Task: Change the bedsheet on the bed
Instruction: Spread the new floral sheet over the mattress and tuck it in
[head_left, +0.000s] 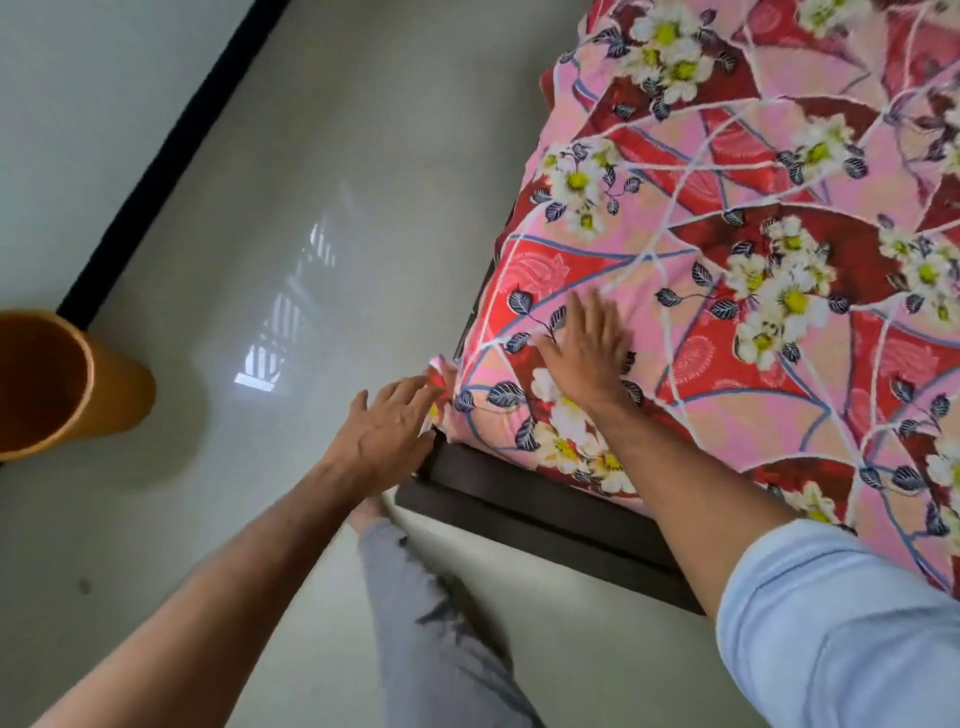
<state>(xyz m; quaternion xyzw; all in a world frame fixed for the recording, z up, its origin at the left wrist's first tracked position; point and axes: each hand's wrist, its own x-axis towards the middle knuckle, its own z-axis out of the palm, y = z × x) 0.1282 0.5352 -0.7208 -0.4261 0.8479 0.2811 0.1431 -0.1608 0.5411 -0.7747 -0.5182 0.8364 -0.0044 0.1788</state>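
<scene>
A bedsheet (753, 270) covers the bed in pink, bright red and deep maroon patches, crossed by thin white and blue curving lines. Clusters of white flowers with yellow centres and dark navy leaves are scattered over it, and faint pink paisley shapes sit in the red areas. The bed frame (545, 512) is dark brown. The floor (260, 208) is pale glossy grey, edged by a black skirting strip (171, 156). An orange bin (67, 382) stands on it. A sleeve (841, 623) is light blue; the trouser leg (431, 623) is grey.
</scene>
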